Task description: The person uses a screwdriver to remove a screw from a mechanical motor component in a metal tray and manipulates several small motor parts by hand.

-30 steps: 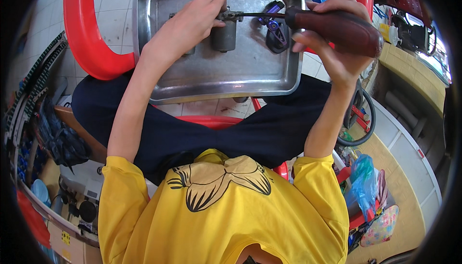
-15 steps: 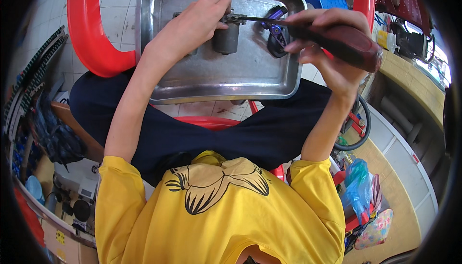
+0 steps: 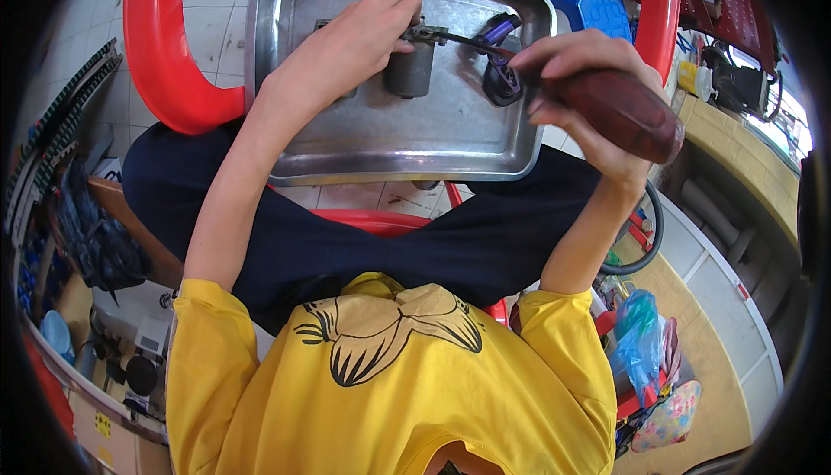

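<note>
My left hand (image 3: 368,34) grips a grey metal cylinder assembly (image 3: 407,73) at its top fitting (image 3: 430,34), inside a steel tray (image 3: 398,163). My right hand (image 3: 589,103) holds a screwdriver with a large dark red-brown handle (image 3: 628,116); its thin dark shaft reaches left to that fitting. Right of the cylinder, a purple and black object (image 3: 500,77) lies in the tray, partly behind the shaft. Another grey part (image 3: 346,93) is mostly hidden by my left hand and wrist.
Red plastic chair frames (image 3: 156,34) surround the tray, with a blue container (image 3: 587,9) behind its right corner. Shelving (image 3: 736,138), a black hose (image 3: 658,233) and blue plastic bags (image 3: 636,345) are on the right. Dark bags (image 3: 95,224) and assorted gear lie left.
The screwdriver handle in my right hand has swung down toward me, so the shaft now slants more. My left hand stays on the metal part, shifted very slightly within the picture.
</note>
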Tool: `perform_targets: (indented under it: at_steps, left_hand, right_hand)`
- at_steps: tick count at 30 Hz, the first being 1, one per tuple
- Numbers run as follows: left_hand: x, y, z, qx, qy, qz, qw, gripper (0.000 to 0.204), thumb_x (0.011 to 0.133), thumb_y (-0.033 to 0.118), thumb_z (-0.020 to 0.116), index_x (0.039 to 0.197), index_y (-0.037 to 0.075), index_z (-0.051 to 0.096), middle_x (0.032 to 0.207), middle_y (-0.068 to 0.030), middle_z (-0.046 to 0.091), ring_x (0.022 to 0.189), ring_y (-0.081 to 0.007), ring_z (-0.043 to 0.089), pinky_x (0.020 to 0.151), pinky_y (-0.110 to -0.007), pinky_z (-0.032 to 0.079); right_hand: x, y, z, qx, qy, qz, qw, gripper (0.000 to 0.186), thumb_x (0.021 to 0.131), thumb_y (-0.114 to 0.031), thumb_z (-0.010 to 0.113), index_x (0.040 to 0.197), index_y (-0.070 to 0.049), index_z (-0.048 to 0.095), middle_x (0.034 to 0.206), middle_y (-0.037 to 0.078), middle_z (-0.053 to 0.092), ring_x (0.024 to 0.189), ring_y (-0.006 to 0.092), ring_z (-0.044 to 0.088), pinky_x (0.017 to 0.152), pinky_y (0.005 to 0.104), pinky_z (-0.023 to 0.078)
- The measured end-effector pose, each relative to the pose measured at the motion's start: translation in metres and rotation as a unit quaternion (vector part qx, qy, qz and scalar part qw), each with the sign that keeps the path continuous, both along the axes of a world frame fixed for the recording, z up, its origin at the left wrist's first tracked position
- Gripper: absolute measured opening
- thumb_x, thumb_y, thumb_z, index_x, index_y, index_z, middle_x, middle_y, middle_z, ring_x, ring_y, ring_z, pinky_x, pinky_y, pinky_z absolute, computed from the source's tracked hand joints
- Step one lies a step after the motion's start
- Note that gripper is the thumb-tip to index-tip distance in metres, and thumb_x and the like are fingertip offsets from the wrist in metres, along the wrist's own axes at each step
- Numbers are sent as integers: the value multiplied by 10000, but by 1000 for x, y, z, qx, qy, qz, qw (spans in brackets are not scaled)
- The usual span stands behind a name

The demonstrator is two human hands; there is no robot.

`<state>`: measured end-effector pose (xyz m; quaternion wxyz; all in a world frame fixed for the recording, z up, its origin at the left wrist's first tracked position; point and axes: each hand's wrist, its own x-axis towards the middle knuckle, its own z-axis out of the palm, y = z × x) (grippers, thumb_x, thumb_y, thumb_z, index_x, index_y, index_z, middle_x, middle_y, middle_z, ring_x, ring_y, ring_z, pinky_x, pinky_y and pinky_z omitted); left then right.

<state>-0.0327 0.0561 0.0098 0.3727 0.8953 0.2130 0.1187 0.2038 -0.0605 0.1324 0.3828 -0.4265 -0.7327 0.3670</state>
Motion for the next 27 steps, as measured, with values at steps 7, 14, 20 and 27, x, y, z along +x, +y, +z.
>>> perform_targets:
  at_steps: [7, 14, 20, 27]
  left_hand:
    - [3, -3, 0, -11, -8, 7, 1000, 243, 862, -70, 661, 1056, -41, 519, 1058, -226, 626, 1058, -467, 607, 849, -519, 506]
    - [3, 0, -6, -1, -15, -6, 1000, 279, 877, 32, 711, 1068, -37, 519, 1050, -234, 618, 1040, -474, 591, 835, -518, 484]
    - [2, 2, -8, -8, -19, -7, 1000, 305, 870, 54, 719, 1075, -35, 511, 1054, -242, 602, 1030, -490, 566, 828, -522, 456]
    - [8, 1, -12, 2, -42, -9, 999, 265, 902, 74, 712, 1073, -15, 530, 1051, -232, 618, 1031, -489, 592, 821, -540, 485]
  right_hand:
    - [-18, -13, -11, -22, 59, -207, 976, 400, 715, -11, 907, 1059, 12, 705, 1020, 127, 760, 923, 204, 760, 759, 276, 598]
    - [-27, -9, -24, 128, -95, -250, 955, 428, 645, -17, 963, 1005, -22, 731, 851, 22, 634, 739, 128, 585, 641, 256, 468]
    - [-41, -14, -22, 119, -204, -361, 902, 396, 727, -119, 886, 1012, -387, 827, 768, -70, 584, 763, 102, 510, 644, 258, 395]
    - [-50, -3, -34, 156, -166, -412, 882, 228, 731, -114, 941, 832, -87, 738, 694, -18, 663, 566, 92, 605, 540, 225, 478]
